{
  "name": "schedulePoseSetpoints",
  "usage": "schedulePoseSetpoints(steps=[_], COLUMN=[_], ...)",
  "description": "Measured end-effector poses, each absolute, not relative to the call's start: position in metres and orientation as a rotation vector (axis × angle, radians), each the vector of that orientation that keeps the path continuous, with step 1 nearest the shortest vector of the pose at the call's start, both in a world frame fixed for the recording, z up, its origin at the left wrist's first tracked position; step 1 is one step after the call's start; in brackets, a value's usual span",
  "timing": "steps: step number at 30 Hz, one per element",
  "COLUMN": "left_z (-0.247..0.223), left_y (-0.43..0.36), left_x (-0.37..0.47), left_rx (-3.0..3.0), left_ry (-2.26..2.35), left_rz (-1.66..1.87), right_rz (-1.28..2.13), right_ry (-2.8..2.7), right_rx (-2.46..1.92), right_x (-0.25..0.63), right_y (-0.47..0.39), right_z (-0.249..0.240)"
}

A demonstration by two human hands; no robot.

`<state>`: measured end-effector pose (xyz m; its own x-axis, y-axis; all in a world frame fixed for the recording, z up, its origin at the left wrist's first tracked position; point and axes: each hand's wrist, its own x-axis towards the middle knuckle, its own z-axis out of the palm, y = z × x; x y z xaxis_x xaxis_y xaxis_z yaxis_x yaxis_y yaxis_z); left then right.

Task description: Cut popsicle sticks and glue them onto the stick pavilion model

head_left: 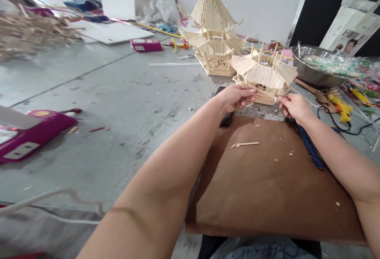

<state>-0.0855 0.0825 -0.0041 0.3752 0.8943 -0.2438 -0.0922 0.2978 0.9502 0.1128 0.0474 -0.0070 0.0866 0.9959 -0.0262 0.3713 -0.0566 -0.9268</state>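
Both my hands are at the lower front of a small pagoda model [265,75] built of pale wooden sticks. My left hand [237,96] is closed, thumb and fingertips together at the model's front left side. At the front right, my right hand [293,105] pinches with thumb and forefinger. What lies in either pinch is too small to make out against the pale sticks. Behind stands a taller stick pagoda [215,39] with a pointed roof. A short stick [247,144] and small offcuts lie on the brown board [267,188] before me.
Blue-handled pliers [310,148] lie under my right forearm. A dark phone-like object [226,120] is beside my left wrist. To the right are a yellow glue gun [341,108] with its cord and a metal bowl [314,71]. Magenta power strips [38,132] lie on the left floor.
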Motion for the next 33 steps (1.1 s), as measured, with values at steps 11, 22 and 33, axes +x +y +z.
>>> schedulePoseSetpoints(steps=[11, 22, 33], left_z=[-0.008, -0.008, -0.004], left_y=[0.073, 0.077, 0.075], left_x=[-0.055, -0.052, -0.046], left_rx=[0.911, 0.862, 0.859], left_ry=[1.031, 1.035, 1.052], left_rz=[0.945, 0.968, 0.955], right_rz=[0.877, 0.803, 0.638], right_ry=[-1.512, -1.539, -1.592], right_rx=[-1.493, -1.445, -1.466], right_x=[0.113, 0.115, 0.118], right_y=[0.06, 0.056, 0.059], right_z=[-0.017, -0.015, -0.019])
